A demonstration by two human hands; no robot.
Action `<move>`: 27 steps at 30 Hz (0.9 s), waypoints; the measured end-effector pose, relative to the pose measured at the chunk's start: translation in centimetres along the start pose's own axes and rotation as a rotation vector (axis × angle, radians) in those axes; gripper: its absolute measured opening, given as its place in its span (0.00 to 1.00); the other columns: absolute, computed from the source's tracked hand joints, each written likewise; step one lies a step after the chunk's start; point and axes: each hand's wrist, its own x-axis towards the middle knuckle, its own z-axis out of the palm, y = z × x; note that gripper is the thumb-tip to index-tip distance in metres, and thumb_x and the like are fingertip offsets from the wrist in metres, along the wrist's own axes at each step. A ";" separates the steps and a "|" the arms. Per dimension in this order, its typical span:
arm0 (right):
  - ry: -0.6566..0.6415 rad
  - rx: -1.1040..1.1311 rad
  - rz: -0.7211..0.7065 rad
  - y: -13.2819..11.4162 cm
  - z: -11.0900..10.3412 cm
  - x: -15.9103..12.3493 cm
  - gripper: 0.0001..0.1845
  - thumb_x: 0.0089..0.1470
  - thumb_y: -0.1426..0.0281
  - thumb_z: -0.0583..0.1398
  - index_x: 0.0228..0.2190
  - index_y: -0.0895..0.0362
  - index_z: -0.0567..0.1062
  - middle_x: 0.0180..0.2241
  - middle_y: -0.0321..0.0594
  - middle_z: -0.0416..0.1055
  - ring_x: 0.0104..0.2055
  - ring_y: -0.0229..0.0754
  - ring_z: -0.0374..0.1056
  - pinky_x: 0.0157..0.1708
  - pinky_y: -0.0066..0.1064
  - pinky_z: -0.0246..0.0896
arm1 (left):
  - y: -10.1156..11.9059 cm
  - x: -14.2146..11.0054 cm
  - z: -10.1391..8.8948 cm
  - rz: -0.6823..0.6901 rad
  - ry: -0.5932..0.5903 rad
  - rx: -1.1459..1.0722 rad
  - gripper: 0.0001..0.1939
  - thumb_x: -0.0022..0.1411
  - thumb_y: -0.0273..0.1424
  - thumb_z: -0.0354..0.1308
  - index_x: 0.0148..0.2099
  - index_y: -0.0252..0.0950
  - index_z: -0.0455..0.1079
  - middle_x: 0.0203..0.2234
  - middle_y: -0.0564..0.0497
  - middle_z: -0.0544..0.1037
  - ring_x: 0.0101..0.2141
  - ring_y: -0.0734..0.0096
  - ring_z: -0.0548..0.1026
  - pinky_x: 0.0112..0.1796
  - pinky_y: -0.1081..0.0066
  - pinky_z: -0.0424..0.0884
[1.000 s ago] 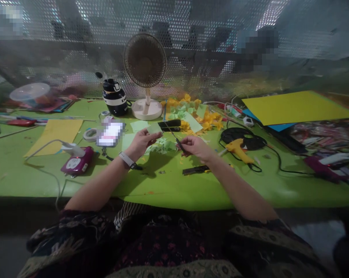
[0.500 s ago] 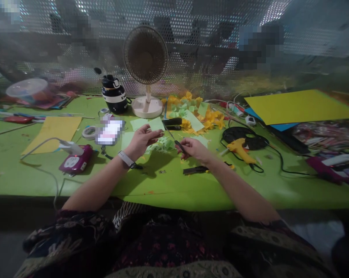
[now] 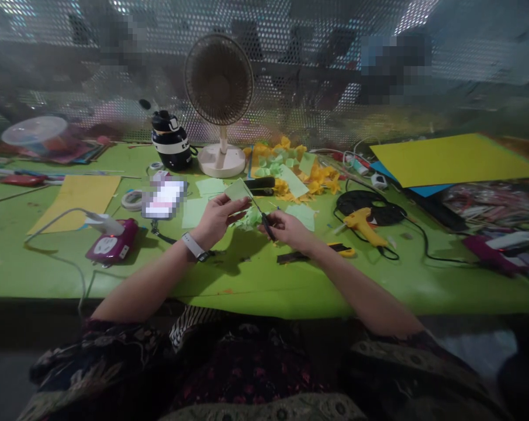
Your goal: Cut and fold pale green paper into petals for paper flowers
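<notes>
My left hand pinches a small piece of light green paper by its lower edge. In my right hand is a pair of scissors with dark handles, the blades pointing up and left along the paper's right edge. Whether the blades are parted I cannot tell. Beneath my hands lies a heap of green paper cuttings. Flat green paper pieces rest beside my left hand, and another green sheet lies behind my right hand. A black and yellow cutter knife is under my right wrist.
Yellow and green paper flowers lie at the back, right of a fan. A yellow glue gun stands to the right with its cord. On the left are a phone, a tape roll and a purple power socket.
The scissors have turned steeper and their blades now lie against the green paper's edge. The paper has tilted in my left hand. The view has shifted slightly.
</notes>
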 end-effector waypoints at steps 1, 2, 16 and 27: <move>0.003 -0.005 -0.003 0.1 0.0 0.0 0.27 0.42 0.55 0.74 0.36 0.57 0.72 0.35 0.39 0.76 0.33 0.38 0.72 0.31 0.29 0.68 | 0.0 -0.1 0.0 0.005 -0.003 0.010 0.16 0.46 0.32 0.77 0.35 0.35 0.75 0.37 0.48 0.84 0.43 0.65 0.83 0.46 0.67 0.76; 0.006 -0.006 -0.008 0.1 -0.1 0.0 0.26 0.42 0.55 0.74 0.36 0.57 0.72 0.35 0.39 0.76 0.33 0.38 0.72 0.32 0.29 0.68 | 0.0 -0.1 0.1 0.011 -0.007 0.019 0.16 0.46 0.33 0.77 0.35 0.35 0.75 0.37 0.49 0.84 0.42 0.65 0.83 0.46 0.67 0.76; 0.009 0.011 -0.038 0.3 0.1 0.1 0.28 0.41 0.51 0.73 0.33 0.57 0.71 0.31 0.37 0.73 0.30 0.37 0.68 0.29 0.29 0.65 | -0.2 -0.1 0.3 0.020 -0.008 0.011 0.15 0.45 0.31 0.76 0.35 0.35 0.77 0.35 0.49 0.84 0.37 0.69 0.82 0.45 0.67 0.75; -0.002 0.020 -0.042 0.0 0.2 0.0 0.29 0.40 0.47 0.71 0.31 0.56 0.70 0.31 0.38 0.73 0.30 0.38 0.67 0.29 0.30 0.64 | -0.3 -0.1 0.3 0.014 -0.004 -0.039 0.16 0.44 0.29 0.77 0.32 0.34 0.74 0.33 0.50 0.84 0.35 0.71 0.82 0.46 0.67 0.76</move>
